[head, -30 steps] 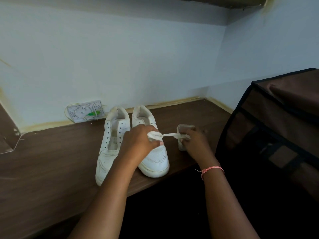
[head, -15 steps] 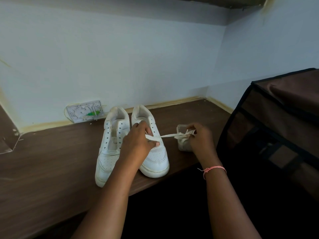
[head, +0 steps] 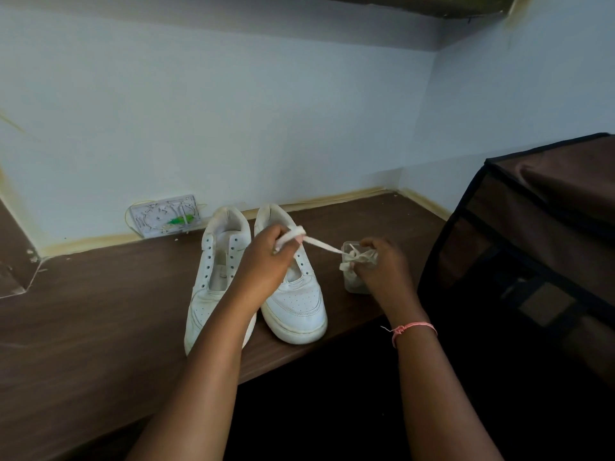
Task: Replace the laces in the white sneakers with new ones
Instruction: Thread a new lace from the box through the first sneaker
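Two white sneakers without laces stand side by side on the brown shelf [head: 100, 321], toes toward me: the left sneaker [head: 213, 274] and the right sneaker [head: 296, 304]. My left hand [head: 266, 261] hovers over the right sneaker and grips a wound part of a white lace [head: 324, 246]. The lace runs taut to the right into a bunch that my right hand [head: 386, 267] holds above a small clear container [head: 352, 284]. A pink string is tied round my right wrist.
A white open wall socket plate [head: 164, 215] with a green wire sits against the wall behind the sneakers. A brown fabric box [head: 539, 247] with black edging stands at the right. The shelf's front edge drops into dark space below my arms.
My left hand has lifted up and back over the right sneaker, winding the lace. The lace between my hands is now longer and slanted. My right hand stays at the container.
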A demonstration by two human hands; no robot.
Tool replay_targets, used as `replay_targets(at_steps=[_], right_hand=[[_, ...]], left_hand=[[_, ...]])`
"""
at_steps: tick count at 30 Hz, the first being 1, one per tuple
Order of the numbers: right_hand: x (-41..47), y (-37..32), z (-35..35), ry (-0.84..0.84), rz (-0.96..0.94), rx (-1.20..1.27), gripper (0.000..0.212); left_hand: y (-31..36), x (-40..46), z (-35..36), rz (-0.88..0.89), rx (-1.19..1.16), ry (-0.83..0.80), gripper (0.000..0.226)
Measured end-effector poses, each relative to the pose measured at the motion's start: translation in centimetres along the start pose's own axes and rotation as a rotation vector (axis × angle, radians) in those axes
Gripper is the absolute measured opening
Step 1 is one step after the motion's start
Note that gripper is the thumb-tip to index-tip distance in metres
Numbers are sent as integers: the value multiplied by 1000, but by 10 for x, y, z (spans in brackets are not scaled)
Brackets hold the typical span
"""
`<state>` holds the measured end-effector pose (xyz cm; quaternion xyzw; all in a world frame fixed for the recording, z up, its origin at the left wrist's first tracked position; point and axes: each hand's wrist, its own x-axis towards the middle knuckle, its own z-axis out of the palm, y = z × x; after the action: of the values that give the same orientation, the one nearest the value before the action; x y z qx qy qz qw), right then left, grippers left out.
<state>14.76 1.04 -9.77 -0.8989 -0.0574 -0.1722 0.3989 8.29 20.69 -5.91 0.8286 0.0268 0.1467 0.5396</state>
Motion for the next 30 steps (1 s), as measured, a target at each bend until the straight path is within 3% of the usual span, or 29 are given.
replay_targets(at_steps=[2, 6, 9, 13, 15, 16, 19, 21, 26, 30], right_hand=[[-1, 1, 2, 28, 3, -30, 33], [-2, 3, 4, 37, 22, -66, 30], [-1, 5, 5, 8, 46, -199, 34], [-4, 4, 5, -18, 74, -228, 31], [-5, 4, 5, -28, 66, -216, 27], [-6, 4, 5, -38, 67, -249, 26], [-7, 1, 4, -51, 56, -320, 28], [-5, -1, 6, -53, 41, -321, 28], [-5, -8, 6, -130, 23, -301, 35], [-8, -11, 4, -158, 12, -283, 36]], left_hand=[[11, -1, 1, -78, -442, 20, 19], [19, -1, -2, -149, -1225, -115, 28], [20, 2, -13, -63, -1504, -110, 29], [16, 7, -38, 53, -1705, 140, 35], [11, 9, -52, 45, -1567, 301, 29], [7, 10, -58, 27, -1373, 407, 25], [-10, 9, -66, 37, -323, 627, 15], [-19, 7, -57, 86, 119, 537, 12], [-26, -3, 9, 161, 236, 114, 47], [-34, -11, 43, 150, 434, 95, 46]])
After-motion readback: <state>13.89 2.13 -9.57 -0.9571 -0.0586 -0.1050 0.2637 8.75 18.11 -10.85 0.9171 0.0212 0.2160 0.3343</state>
